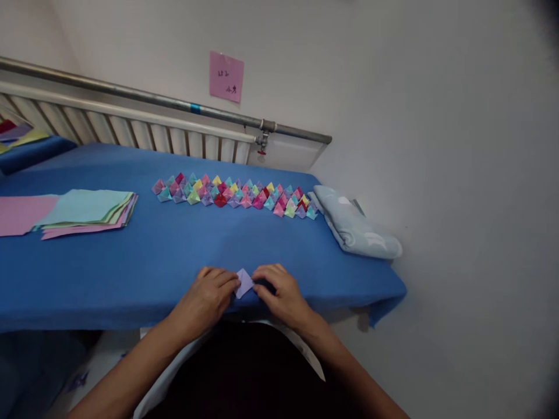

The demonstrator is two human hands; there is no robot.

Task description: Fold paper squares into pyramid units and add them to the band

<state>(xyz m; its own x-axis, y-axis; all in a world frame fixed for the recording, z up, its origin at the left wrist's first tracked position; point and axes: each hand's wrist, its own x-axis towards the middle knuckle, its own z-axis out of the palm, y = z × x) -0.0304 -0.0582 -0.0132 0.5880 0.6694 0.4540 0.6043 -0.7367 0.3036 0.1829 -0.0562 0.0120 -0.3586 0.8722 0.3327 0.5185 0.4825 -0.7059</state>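
Note:
A small lilac piece of folded paper (244,283), diamond-shaped with crease lines, lies near the front edge of the blue cloth (174,267). My left hand (212,295) presses on its left side with the fingertips, the thumb side hidden. On the right corner, my right hand (279,291) pinches the paper between thumb and fingers. Farther back stand rows of folded paper pieces (233,201) in pink, red, yellow, green, blue and purple, packed close together.
Stacked coloured paper sheets (87,208) lie at the left. A folded light-blue blanket (356,224) rests at the right end, by the wall. Behind the surface run a radiator (152,135) and a metal pipe (174,103). A pink note (226,77) hangs on the wall.

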